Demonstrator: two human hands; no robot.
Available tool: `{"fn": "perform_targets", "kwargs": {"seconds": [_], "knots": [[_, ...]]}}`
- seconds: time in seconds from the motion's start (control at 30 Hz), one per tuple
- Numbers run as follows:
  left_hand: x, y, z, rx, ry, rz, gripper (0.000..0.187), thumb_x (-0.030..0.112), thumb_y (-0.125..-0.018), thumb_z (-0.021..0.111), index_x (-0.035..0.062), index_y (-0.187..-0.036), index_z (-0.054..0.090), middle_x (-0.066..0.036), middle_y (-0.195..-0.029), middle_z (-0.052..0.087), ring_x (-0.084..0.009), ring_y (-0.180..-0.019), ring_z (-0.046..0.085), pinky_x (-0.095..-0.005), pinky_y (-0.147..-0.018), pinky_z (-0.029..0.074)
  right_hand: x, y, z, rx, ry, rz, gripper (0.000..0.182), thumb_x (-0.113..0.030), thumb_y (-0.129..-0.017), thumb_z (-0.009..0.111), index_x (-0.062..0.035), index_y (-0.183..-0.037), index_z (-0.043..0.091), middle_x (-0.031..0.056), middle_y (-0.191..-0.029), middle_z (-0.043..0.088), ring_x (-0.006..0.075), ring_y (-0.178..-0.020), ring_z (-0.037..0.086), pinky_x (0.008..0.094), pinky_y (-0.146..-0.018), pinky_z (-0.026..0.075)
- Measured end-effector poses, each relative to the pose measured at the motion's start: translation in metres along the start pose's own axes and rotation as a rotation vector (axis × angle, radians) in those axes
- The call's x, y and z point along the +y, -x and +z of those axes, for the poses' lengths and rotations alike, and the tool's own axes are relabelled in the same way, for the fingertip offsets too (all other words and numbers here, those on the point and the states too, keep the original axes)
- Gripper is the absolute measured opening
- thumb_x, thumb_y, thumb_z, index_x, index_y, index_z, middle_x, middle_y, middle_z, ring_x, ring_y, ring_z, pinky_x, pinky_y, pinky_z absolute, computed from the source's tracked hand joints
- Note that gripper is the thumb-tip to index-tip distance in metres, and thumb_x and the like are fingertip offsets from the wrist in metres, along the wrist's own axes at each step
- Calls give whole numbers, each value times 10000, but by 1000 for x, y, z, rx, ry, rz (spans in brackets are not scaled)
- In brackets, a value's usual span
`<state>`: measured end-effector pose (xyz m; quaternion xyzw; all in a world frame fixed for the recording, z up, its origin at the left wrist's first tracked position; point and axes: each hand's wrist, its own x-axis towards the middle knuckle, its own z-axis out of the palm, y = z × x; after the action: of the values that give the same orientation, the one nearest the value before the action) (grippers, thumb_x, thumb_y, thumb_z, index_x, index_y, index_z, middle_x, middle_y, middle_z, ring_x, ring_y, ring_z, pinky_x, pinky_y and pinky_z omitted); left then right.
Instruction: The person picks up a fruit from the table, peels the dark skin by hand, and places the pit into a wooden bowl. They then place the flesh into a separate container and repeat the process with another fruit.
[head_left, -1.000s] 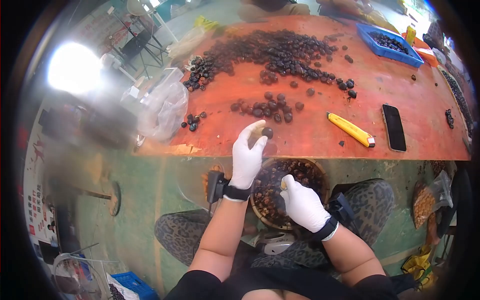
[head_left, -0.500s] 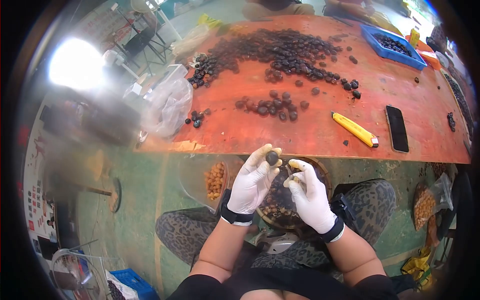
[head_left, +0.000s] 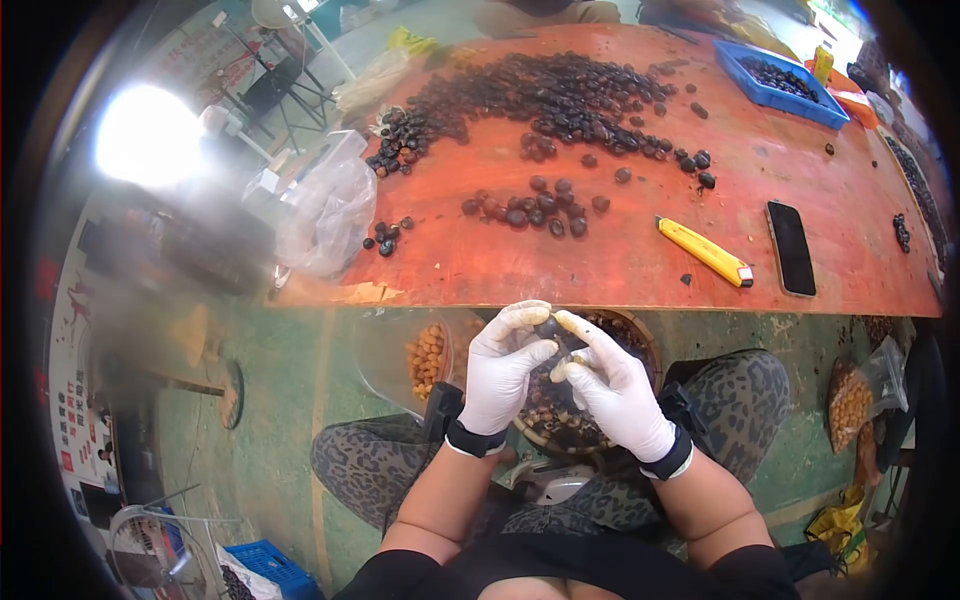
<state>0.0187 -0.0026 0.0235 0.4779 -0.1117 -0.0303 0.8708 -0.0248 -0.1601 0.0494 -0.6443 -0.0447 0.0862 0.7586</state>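
In my white-gloved left hand (head_left: 503,368), a dark round fruit (head_left: 547,328) is pinched between the fingertips. My right hand (head_left: 618,398), gloved too, has its fingers curled up against the same fruit. Something small and pale sits in that right-hand pinch, too blurred to name. Both hands are just below the table's near edge, above a round woven basket (head_left: 655,352) with dark scraps (head_left: 570,425) in it. Left of the basket, a clear plastic bin (head_left: 375,378) holds several golden-brown pieces (head_left: 426,358).
On the red table (head_left: 470,275) lie a large spread of dark fruits (head_left: 540,95), a smaller cluster (head_left: 540,205), a yellow utility knife (head_left: 703,250) and a phone (head_left: 790,248). A blue tray (head_left: 780,95) stands far right, plastic bags (head_left: 330,215) at left. People sit across the table.
My right hand has moved left and up to meet the fruit in my left hand, closing the gap between them. The view has shifted slightly.
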Motion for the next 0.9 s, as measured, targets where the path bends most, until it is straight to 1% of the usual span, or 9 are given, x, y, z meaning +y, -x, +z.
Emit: {"fn": "perform_targets", "kwargs": {"seconds": [0.1, 0.2, 0.27, 0.33, 0.53, 0.57, 0.7, 0.73, 0.9], "knots": [[0, -1, -3, -19, -8, -2, 345, -167, -731, 662, 0, -1033, 640, -75, -1128, 583, -157, -998, 590, -269, -852, 509, -5, 1, -1, -14, 47, 46, 520, 22, -883, 567, -73, -1383, 461, 82, -927, 666, 49, -764, 537, 224, -724, 475], [0, -1, -3, -28, -24, 24, 321, -173, -731, 657, 1, -1000, 634, -71, -1110, 583, -156, -989, 591, -271, -830, 517, 2, -1, 4, 43, 127, -90, 496, 39, -874, 563, -50, -1357, 490, 141, -1025, 676, 66, -861, 576, 238, -797, 486], [-1, 0, -1, -19, -36, 45, 314, -174, -734, 651, 4, -992, 626, -70, -1102, 583, -158, -983, 592, -274, -826, 519, 11, -1, 6, 60, 150, -147, 488, 16, -912, 530, -70, -1387, 465, 20, -905, 612, 30, -704, 460, 182, -650, 407], [-3, 2, 2, 2, -37, 52, 319, -174, -738, 645, 11, -996, 615, -70, -1098, 584, -162, -974, 595, -277, -831, 518, 16, -1, 9, 72, 125, -168, 478, -1, -935, 506, -73, -1404, 446, -36, -840, 578, 13, -618, 404, 155, -566, 366], [-6, 3, -2, -57, 142, 10, 274, -46, -793, 681, 41, -1038, 597, -95, -1120, 582, -199, -994, 608, -313, -881, 509, 9, -10, 4, 191, -331, 60, 433, -70, -978, 449, -2, -1403, 407, 5, -810, 576, 26, -536, 423, 158, -469, 344], [-5, 4, -2, -45, 128, -9, 275, -32, -803, 679, 38, -1057, 596, -98, -1121, 586, -202, -995, 610, -316, -878, 511, 11, -12, 0, 207, -423, 46, 438, -71, -970, 479, -45, -1404, 428, -23, -815, 573, -2, -559, 404, 147, -506, 345], [-8, 4, -6, 22, 72, -37, 311, -5, -828, 667, 21, -1128, 586, -99, -1114, 603, -210, -995, 618, -323, -865, 521, 9, -3, 6, 133, 81, -89, 462, -36, -925, 543, -8, -1375, 445, 70, -910, 652, 126, -695, 587, 249, -659, 493], [-10, 4, -8, 37, 57, -42, 326, -6, -830, 664, 15, -1145, 583, -98, -1109, 608, -210, -995, 619, -325, -863, 524, 6, -2, 6, 145, 329, -155, 488, -6, -872, 592, -29, -1345, 475, 181, -981, 659, 257, -829, 660, 325, -757, 519], [-8, 5, -6, -3, 44, -25, 338, -33, -826, 655, -11, -1157, 589, -96, -1128, 610, -201, -1046, 590, -324, -915, 493, 3, -3, 8, 131, 461, -251, 529, -7, -837, 620, -84, -1344, 488, 222, -1058, 631, 361, -932, 639, 369, -769, 527]]}}
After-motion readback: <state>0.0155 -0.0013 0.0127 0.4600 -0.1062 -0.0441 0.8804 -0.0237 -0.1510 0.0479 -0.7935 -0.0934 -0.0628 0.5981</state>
